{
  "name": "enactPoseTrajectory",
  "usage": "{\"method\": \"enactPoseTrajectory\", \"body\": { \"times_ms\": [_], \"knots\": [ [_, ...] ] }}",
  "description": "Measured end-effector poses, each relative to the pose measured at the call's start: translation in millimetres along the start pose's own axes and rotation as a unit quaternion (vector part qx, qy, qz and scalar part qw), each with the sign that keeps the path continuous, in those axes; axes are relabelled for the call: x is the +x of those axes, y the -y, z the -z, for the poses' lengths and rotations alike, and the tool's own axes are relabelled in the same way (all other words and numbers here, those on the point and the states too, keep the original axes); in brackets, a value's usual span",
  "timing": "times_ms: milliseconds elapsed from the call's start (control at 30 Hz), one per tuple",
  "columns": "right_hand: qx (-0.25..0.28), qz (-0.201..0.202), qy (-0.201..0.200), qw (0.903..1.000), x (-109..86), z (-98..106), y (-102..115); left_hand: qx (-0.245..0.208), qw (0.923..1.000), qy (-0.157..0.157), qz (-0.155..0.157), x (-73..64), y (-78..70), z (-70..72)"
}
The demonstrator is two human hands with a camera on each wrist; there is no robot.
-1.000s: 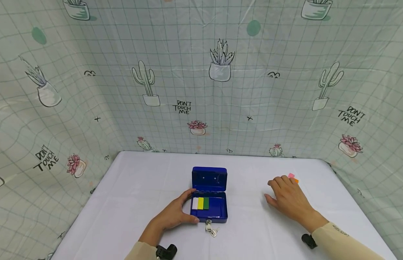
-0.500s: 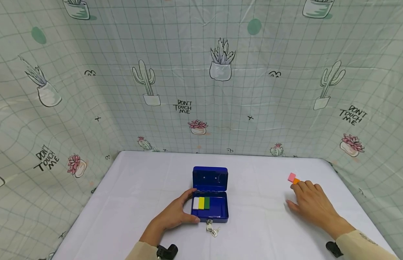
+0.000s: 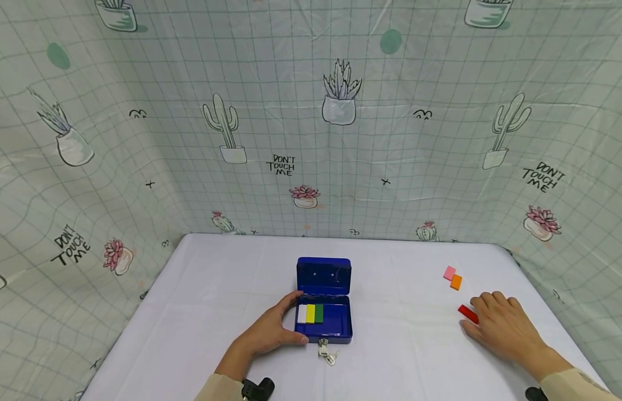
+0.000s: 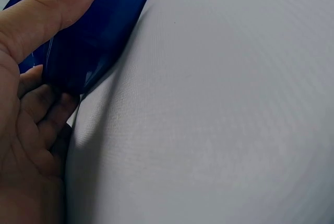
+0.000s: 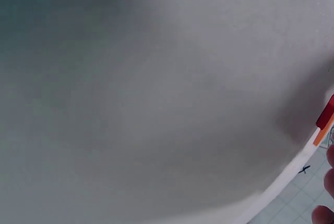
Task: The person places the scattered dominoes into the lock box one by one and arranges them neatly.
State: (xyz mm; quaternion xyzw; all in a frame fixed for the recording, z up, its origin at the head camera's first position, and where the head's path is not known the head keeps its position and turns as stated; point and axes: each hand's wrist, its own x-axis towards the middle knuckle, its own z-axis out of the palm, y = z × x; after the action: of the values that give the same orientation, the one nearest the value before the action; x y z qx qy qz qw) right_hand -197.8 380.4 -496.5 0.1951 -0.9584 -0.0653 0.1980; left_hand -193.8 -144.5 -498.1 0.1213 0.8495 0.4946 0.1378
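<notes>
Right grip (image 3: pixel 501 327) | at red block (image 3: pixel 467 313) | slanted long axis, exposed end pointing far-left

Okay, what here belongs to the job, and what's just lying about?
Likely in use:
open blue box
white rectangular block
yellow rectangular block
green rectangular block
red rectangular block
pink rectangular block
orange rectangular block

Apparently incidental:
silver padlock
cactus-printed cloth backdrop

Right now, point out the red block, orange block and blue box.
Red block (image 3: pixel 467 313): head view, middle of its exposed part.
Orange block (image 3: pixel 456 282): head view, middle of its top.
Blue box (image 3: pixel 337 314): head view, bare inner floor.
</notes>
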Motion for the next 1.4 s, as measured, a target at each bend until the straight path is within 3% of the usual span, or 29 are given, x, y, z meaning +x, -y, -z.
{"method": "enactPoseTrajectory", "body": {
  "times_ms": [133, 600, 800, 1033, 1400],
  "knots": [
    [-0.006, 0.003, -0.013, 0.9999, -4.5, -2.0, -2.3, 0.001, 1.0, -0.001, 0.006, 0.8, 0.4, 0.2],
    [-0.002, 0.025, -0.004, 0.9997, -14.3, -0.7, 5.1, 0.007, 1.0, -0.002, -0.003, 0.8, 0.9, 1.7],
    [-0.002, 0.064, -0.015, 0.9979, -12.1, 0.1, 9.1, 0.008, 1.0, -0.003, 0.0, 1.2, 2.0, 1.6],
    [0.006, 0.062, -0.028, 0.9976, -4.5, 0.4, -0.6, 0.005, 1.0, -0.001, -0.005, 2.4, 4.4, 0.2],
    [0.023, 0.069, 0.026, 0.9971, 5.8, -3.0, -4.6, -0.001, 1.0, -0.001, 0.002, 1.1, 2.0, 0.0]
  ]
}}
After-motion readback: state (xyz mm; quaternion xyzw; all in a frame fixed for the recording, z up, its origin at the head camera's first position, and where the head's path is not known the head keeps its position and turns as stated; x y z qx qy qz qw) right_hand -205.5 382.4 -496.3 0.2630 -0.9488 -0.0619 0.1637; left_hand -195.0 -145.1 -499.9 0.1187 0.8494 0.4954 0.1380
